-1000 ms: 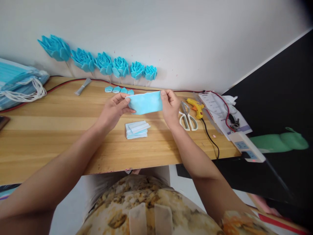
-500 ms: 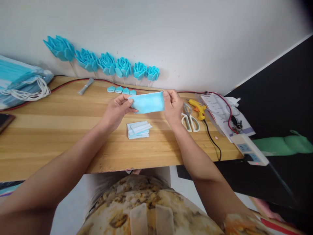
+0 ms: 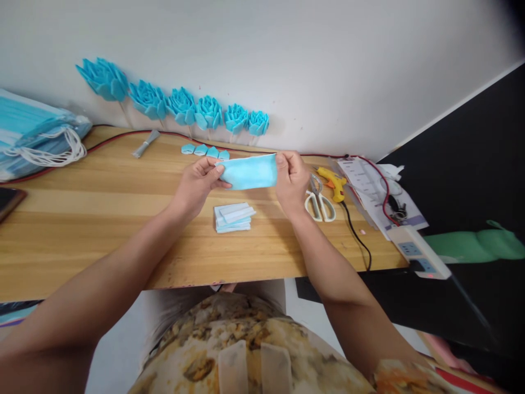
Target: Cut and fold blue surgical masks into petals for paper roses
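Stretched between my two hands is a light blue rectangle of face mask fabric [image 3: 251,172], held above the table. My left hand [image 3: 202,180] pinches its left end between thumb and fingers. At the right end, my right hand [image 3: 292,179] grips the upper corner, thumb on the front. Below the fabric lies a small stack of folded white and pale blue pieces [image 3: 233,218]. Several small folded blue petals [image 3: 200,150] sit in a row behind my left hand. Scissors with white handles [image 3: 320,205] rest just right of my right hand.
Several blue fabric flowers [image 3: 180,105] on sticks lean along the wall. Bagged face masks [image 3: 36,131], a bundle of thin strips [image 3: 146,143] and a phone [image 3: 10,203] are at left. A yellow glue gun [image 3: 334,183], papers [image 3: 365,180] and a power strip [image 3: 419,253] are at right.
The view has shifted very slightly. Both hands keep the same hold on the blue fabric, and nothing else has visibly moved.
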The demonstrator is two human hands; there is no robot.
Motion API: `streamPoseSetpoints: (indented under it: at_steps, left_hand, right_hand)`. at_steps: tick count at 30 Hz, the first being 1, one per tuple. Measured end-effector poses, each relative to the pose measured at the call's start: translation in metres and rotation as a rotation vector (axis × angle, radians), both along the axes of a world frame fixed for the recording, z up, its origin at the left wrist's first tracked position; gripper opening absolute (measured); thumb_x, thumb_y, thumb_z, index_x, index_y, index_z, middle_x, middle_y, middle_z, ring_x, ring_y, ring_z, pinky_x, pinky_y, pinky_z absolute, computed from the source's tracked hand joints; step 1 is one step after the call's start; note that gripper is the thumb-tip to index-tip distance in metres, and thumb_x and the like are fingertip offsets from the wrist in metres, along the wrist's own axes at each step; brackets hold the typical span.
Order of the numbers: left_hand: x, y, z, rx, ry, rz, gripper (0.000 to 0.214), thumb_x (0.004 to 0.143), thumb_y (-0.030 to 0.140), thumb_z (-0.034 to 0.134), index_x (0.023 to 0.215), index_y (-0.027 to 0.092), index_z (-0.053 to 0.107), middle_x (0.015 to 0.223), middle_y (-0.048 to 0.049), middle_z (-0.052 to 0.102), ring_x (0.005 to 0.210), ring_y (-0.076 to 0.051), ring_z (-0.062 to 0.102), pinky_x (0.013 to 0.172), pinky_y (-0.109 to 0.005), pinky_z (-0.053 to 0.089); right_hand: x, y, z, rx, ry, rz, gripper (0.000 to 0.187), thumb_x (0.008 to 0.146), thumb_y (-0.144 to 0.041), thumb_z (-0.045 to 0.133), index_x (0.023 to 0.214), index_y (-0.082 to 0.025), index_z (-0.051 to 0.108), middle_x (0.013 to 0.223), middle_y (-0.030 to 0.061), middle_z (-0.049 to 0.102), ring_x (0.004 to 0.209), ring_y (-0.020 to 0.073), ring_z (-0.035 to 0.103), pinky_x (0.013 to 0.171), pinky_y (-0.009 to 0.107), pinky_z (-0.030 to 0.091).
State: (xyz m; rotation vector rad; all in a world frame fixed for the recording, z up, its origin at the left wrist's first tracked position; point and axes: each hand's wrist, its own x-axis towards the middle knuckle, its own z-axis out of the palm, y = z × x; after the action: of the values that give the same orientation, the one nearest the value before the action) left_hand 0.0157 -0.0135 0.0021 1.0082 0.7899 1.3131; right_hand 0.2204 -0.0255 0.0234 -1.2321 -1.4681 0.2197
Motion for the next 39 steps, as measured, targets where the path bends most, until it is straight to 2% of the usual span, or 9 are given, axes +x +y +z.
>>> streamPoseSetpoints:
  at_steps: [6, 15, 21, 25, 29, 32, 35, 37, 39]
  left_hand:
    - [0.0, -0.001, 0.0, -0.037, -0.016, -0.046, 0.023, 0.077, 0.028, 0.082, 0.078, 0.017, 0.061, 0.072, 0.0016, 0.065, 0.06, -0.01, 0.063, 0.061, -0.025, 0.06]
    - [-0.002, -0.003, 0.006, 0.026, -0.006, -0.006, 0.021, 0.079, 0.026, 0.08, 0.078, 0.018, 0.061, 0.071, 0.0032, 0.061, 0.061, -0.008, 0.061, 0.058, -0.021, 0.058]
    - [-0.002, 0.001, 0.002, 0.031, 0.016, 0.016, 0.022, 0.078, 0.028, 0.081, 0.078, 0.018, 0.061, 0.071, 0.0036, 0.06, 0.063, -0.009, 0.061, 0.06, -0.021, 0.057]
    - [-0.011, 0.009, 0.0, 0.062, 0.145, 0.012, 0.022, 0.079, 0.032, 0.079, 0.078, 0.019, 0.061, 0.069, 0.0033, 0.061, 0.056, -0.009, 0.057, 0.056, -0.023, 0.052]
    - [-0.021, 0.009, 0.019, 0.292, 0.382, 0.156, 0.021, 0.082, 0.036, 0.076, 0.095, 0.021, 0.069, 0.095, -0.0031, 0.071, 0.087, -0.016, 0.066, 0.079, -0.026, 0.052]
    - [-0.019, 0.001, 0.045, 0.43, 0.513, 0.091, 0.03, 0.077, 0.034, 0.08, 0.102, 0.023, 0.07, 0.105, -0.0034, 0.072, 0.105, -0.019, 0.064, 0.094, -0.03, 0.048]
    - [-0.01, -0.006, 0.066, 0.464, 0.64, -0.091, 0.03, 0.068, 0.024, 0.084, 0.096, 0.019, 0.072, 0.1, -0.0035, 0.072, 0.103, -0.021, 0.064, 0.095, -0.031, 0.048]
    - [-0.004, -0.007, 0.072, 0.481, 0.709, -0.185, 0.022, 0.067, 0.021, 0.082, 0.087, 0.017, 0.074, 0.086, -0.001, 0.072, 0.093, -0.022, 0.065, 0.088, -0.031, 0.049]
    - [-0.001, -0.006, 0.073, 0.482, 0.714, -0.208, 0.011, 0.069, 0.022, 0.079, 0.078, 0.018, 0.074, 0.073, 0.0018, 0.068, 0.083, -0.02, 0.064, 0.08, -0.029, 0.05]
  right_hand:
    - [-0.004, -0.001, -0.003, 0.01, -0.074, 0.012, 0.038, 0.097, -0.054, 0.047, 0.084, -0.021, 0.061, 0.071, -0.0021, 0.054, 0.067, 0.0124, 0.047, 0.067, 0.026, 0.039]
    - [-0.004, 0.002, -0.003, 0.001, -0.042, -0.012, 0.042, 0.098, -0.058, 0.044, 0.086, -0.021, 0.059, 0.072, -0.0026, 0.051, 0.07, 0.0119, 0.048, 0.07, 0.025, 0.039]
    - [-0.003, 0.004, -0.001, -0.001, -0.021, -0.014, 0.043, 0.098, -0.059, 0.042, 0.085, -0.021, 0.059, 0.07, -0.0028, 0.049, 0.069, 0.0122, 0.047, 0.068, 0.025, 0.038]
    - [-0.003, 0.002, -0.002, -0.011, -0.038, 0.015, 0.041, 0.098, -0.057, 0.045, 0.084, -0.021, 0.06, 0.066, -0.0037, 0.049, 0.063, 0.0112, 0.045, 0.066, 0.026, 0.037]
    - [-0.007, -0.004, -0.001, 0.0, -0.139, 0.059, 0.038, 0.099, -0.052, 0.046, 0.088, -0.021, 0.066, 0.068, -0.0026, 0.057, 0.063, 0.0114, 0.049, 0.066, 0.026, 0.037]
    - [-0.012, -0.008, 0.003, 0.031, -0.262, 0.11, 0.038, 0.099, -0.05, 0.046, 0.089, -0.022, 0.07, 0.072, -0.0002, 0.065, 0.064, 0.0124, 0.053, 0.067, 0.027, 0.037]
    - [-0.017, -0.01, 0.014, 0.064, -0.362, 0.189, 0.039, 0.099, -0.051, 0.047, 0.09, -0.023, 0.073, 0.076, 0.0018, 0.069, 0.068, 0.0136, 0.057, 0.069, 0.028, 0.038]
    - [-0.021, -0.01, 0.025, 0.057, -0.386, 0.242, 0.037, 0.098, -0.052, 0.05, 0.09, -0.024, 0.073, 0.077, 0.0016, 0.07, 0.07, 0.014, 0.059, 0.071, 0.028, 0.04]
    - [-0.023, -0.011, 0.037, 0.028, -0.377, 0.283, 0.034, 0.095, -0.053, 0.055, 0.092, -0.025, 0.073, 0.075, 0.0, 0.069, 0.07, 0.0134, 0.058, 0.072, 0.028, 0.041]
